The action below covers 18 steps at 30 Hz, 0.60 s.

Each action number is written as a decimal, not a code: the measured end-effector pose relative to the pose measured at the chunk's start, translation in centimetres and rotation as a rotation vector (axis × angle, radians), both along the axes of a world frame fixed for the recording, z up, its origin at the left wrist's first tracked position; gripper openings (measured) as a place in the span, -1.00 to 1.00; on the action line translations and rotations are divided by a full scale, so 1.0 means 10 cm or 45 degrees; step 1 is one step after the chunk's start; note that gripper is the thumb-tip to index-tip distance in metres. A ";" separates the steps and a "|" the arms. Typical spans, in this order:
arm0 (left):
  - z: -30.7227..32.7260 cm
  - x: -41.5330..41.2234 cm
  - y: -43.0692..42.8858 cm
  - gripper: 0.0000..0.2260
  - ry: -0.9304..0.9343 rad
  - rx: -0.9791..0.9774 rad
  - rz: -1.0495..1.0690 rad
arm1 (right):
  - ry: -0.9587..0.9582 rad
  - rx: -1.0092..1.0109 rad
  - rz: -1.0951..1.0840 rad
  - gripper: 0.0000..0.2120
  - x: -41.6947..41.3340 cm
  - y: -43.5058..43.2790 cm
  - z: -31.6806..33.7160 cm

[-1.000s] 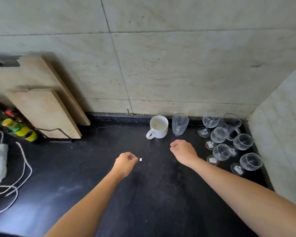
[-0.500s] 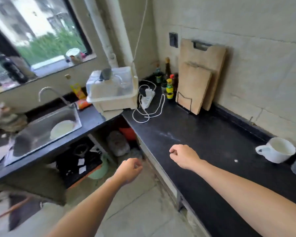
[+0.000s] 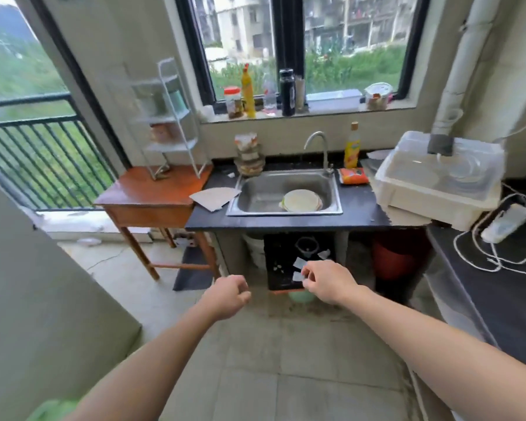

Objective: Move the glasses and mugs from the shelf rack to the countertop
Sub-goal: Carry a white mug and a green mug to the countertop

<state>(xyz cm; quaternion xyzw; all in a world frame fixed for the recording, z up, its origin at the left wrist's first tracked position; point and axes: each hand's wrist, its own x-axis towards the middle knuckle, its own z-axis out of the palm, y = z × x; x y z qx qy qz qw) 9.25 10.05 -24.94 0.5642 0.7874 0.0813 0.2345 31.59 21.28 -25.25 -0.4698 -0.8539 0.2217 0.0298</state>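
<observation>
A white wire shelf rack [image 3: 167, 120] stands on a small wooden table [image 3: 152, 192] at the left, beside the sink. Blurred mugs or cups sit on its shelves: a pale green one [image 3: 176, 100] on top and an orange-toned one [image 3: 161, 132] below. The black countertop [image 3: 504, 287] runs along the right edge. My left hand [image 3: 228, 296] and my right hand [image 3: 328, 284] hang loosely curled over the floor in front of the sink, each holding nothing. The glasses and white mug on the counter are out of view.
A steel sink [image 3: 286, 192] holds plates. A lidded plastic dish box [image 3: 438, 177] sits at the counter corner, with a power strip and white cable [image 3: 504, 226] beside it. Bottles line the window sill [image 3: 286, 112]. A balcony railing [image 3: 40, 156] is at the left.
The view has swung left from the counter corner with the glasses and mug to the sink and shelf rack. Both hands have left the counter and now hang over the floor.
</observation>
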 end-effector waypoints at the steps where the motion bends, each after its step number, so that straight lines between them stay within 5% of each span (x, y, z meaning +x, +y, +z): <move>1: 0.03 -0.24 -0.02 -0.82 -0.008 0.006 0.050 | 0.001 0.031 0.049 -0.73 -0.28 0.01 0.04; 18: 0.44 -2.87 1.09 -0.85 0.014 0.112 0.478 | 0.152 0.237 0.520 -0.70 -3.65 1.79 0.38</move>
